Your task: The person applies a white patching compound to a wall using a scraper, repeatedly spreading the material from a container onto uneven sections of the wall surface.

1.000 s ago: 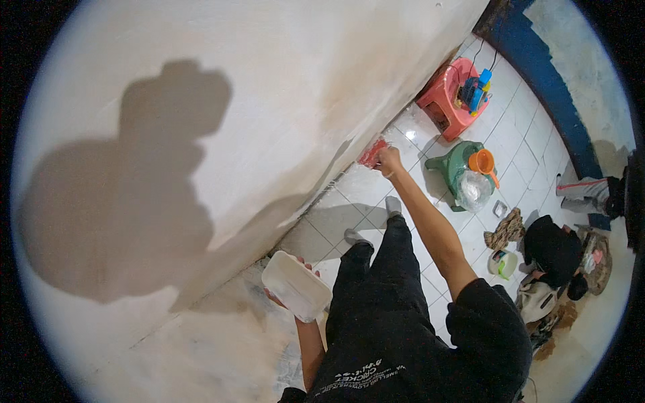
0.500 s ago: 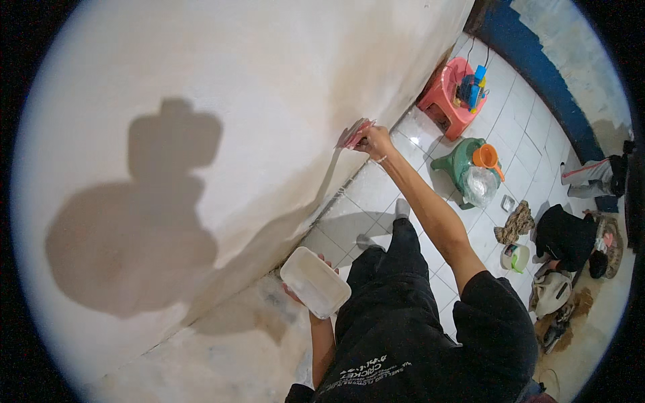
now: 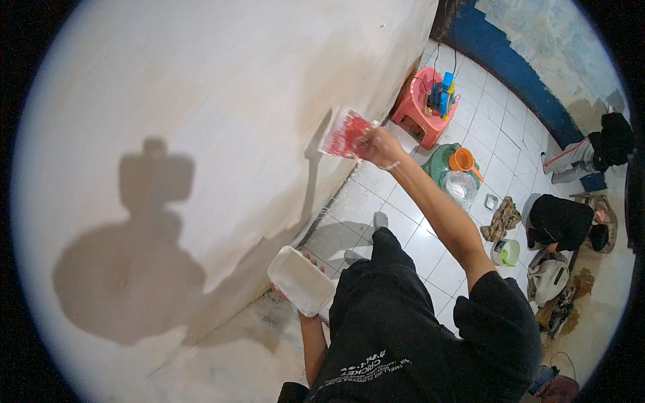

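My right hand (image 3: 383, 148) reaches out with its fingers closed on a flat red putty spreader (image 3: 344, 136) smeared with white paste. The spreader's broad face shows, and its left edge is close beside the pale wall (image 3: 201, 74); whether it touches, I cannot tell. Nearer my body, my left hand (image 3: 317, 263) supports a white rectangular tray (image 3: 300, 281) from beneath and around its sides. The tray's inside looks pale, and any paste in it is hard to tell apart. Much of the left hand is hidden by the tray.
Beyond the tiled floor's (image 3: 426, 258) near part stand a pink stool (image 3: 420, 114) with a small blue fan (image 3: 441, 97), and a green stool (image 3: 438, 161) bearing an orange dipper (image 3: 462, 160) and a plastic bag. A crumpled cloth (image 3: 502, 218), a pail (image 3: 507, 252) and two people are at right.
My right hand has turned the spreader from nearly edge-on to broad face showing. The tray has shifted slightly left in view as the whole view moved.
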`<state>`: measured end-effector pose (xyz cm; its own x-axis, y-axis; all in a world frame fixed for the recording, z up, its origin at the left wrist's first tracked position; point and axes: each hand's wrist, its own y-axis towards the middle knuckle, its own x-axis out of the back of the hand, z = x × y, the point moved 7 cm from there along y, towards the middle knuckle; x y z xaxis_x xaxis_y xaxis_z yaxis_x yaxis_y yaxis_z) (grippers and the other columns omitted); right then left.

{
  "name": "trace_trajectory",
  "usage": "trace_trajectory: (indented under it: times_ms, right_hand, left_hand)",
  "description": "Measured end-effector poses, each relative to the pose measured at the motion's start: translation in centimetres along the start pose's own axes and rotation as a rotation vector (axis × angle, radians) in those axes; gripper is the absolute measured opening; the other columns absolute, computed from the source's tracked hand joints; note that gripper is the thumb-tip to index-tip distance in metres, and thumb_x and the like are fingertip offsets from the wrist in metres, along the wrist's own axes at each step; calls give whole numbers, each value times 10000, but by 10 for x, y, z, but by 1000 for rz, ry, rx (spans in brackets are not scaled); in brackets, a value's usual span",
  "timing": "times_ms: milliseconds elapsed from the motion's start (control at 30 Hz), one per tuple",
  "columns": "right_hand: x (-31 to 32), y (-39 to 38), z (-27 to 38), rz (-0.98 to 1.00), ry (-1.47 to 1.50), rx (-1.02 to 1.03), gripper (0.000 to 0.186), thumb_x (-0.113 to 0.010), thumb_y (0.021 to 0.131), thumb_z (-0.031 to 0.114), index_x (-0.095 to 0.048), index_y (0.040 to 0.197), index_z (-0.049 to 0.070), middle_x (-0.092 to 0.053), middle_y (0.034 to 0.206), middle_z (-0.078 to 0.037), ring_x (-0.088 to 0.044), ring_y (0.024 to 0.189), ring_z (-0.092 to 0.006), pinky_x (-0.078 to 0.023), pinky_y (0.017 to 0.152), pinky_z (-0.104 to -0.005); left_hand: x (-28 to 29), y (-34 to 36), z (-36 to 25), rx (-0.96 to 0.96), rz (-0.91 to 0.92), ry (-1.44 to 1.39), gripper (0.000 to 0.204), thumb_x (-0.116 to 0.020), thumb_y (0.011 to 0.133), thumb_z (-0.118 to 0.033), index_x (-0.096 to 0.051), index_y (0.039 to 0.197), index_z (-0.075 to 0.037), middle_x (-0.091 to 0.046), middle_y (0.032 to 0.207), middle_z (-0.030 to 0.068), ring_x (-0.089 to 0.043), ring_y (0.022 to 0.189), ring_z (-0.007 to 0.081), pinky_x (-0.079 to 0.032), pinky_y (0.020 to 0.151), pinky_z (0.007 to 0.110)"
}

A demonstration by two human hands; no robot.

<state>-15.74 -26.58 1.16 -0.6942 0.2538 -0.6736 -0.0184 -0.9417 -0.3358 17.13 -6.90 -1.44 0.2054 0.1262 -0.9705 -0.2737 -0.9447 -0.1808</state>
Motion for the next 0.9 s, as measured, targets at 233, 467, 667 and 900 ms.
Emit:
trace_trajectory:
  times_ms: [233, 467, 667, 900]
  right_hand:
    - [125, 78, -77, -399, 283, -10, 155, -463, 774, -67, -553, 873, 11, -563, 734, -91, -575, 615, -263, -476, 518, -437]
    - [260, 205, -19, -772, -497, 326, 126, -535, 752, 43, -622, 791, -39, -611, 633, -159, -623, 573, -326, -469, 534, -417]
    - [64, 121, -32, -662, -871, 499, 161, -598, 767, 102, -605, 793, -57, -630, 662, -207, -622, 597, -300, -471, 589, -411]
    - [-6, 49, -38, -369, -433, 361, 152, -576, 796, 34, -616, 912, -55, -635, 724, -157, -606, 639, -226, -489, 612, -380]
  left_hand:
    - [13, 8, -7, -20, -50, 55, 901, -640, 739, -681, -393, 1379, -97, -443, 1274, 217, -478, 1126, 418, -449, 903, 600]
    - [-24, 79, 75, 73, -50, 16, 883, -651, 740, -661, -390, 1391, -125, -412, 1302, 231, -479, 1120, 438, -439, 914, 609]
    - [-33, 75, 70, 2, -77, 13, 890, -662, 747, -640, -365, 1416, -133, -402, 1312, 239, -460, 1149, 448, -417, 944, 631]
    - [-33, 94, 90, 15, -49, 8, 917, -656, 751, -645, -333, 1440, -132, -388, 1340, 242, -444, 1173, 451, -401, 967, 639]
